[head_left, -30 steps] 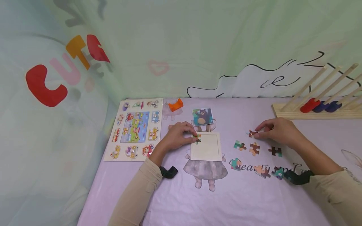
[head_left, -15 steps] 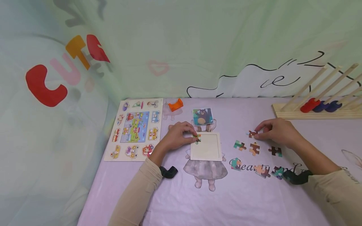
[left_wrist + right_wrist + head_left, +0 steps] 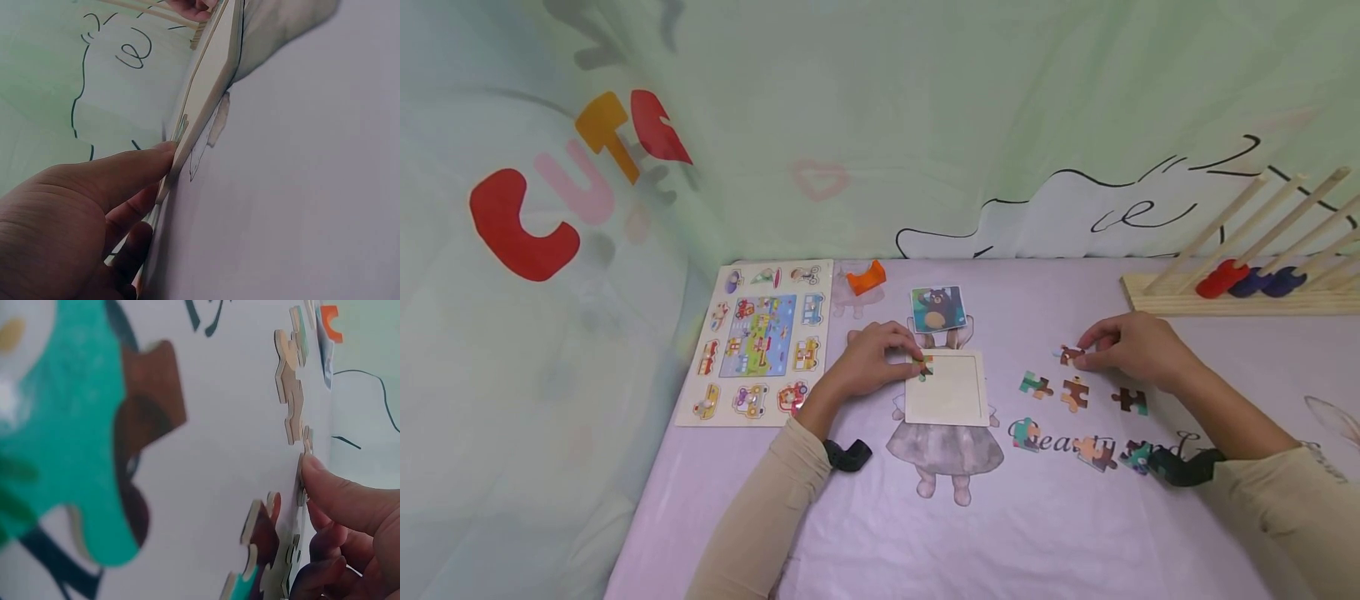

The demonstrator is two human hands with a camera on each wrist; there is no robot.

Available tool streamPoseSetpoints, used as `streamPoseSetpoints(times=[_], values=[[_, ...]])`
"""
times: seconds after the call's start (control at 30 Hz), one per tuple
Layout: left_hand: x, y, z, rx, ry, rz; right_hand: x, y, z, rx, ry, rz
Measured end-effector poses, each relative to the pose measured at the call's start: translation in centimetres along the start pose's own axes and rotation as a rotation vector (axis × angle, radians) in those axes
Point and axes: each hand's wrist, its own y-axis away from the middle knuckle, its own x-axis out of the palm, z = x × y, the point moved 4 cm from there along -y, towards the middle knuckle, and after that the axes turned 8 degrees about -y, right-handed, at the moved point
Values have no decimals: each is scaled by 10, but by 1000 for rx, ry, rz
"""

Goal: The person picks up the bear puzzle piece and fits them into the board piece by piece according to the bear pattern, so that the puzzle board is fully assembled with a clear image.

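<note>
My left hand (image 3: 876,358) grips the upper left corner of a small wooden puzzle tray (image 3: 951,398), thumb on the frame and fingers at its side. In that corner lies one colourful puzzle piece (image 3: 928,365), partly behind the fingertips. To the right, my right hand (image 3: 1138,348) pinches a reddish-brown puzzle piece (image 3: 1069,356) at its right edge, low at the tabletop. Near it several loose pieces lie scattered, among them a brown piece (image 3: 1075,395), a green-and-brown piece (image 3: 1036,385) and a dark piece (image 3: 1130,402). The right wrist view shows the right thumb (image 3: 331,487) against the piece.
A bear picture card (image 3: 938,310) lies behind the tray. At the left is a vehicle peg puzzle board (image 3: 700,408), with an orange block (image 3: 867,278) beside it. A wooden peg rack (image 3: 1165,305) with red and blue pieces stands at the back right.
</note>
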Motion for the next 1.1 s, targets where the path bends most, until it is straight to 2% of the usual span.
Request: streamPoseSetpoints(times=[0.43, 0.7, 1.1], values=[[1, -1, 1, 8, 1, 2, -2, 1, 1, 15, -29, 21], [1, -1, 0, 1, 3, 5, -7, 3, 1, -6, -26, 44], [1, -1, 0, 4, 2, 7, -9, 5, 2, -3, -96, 68]])
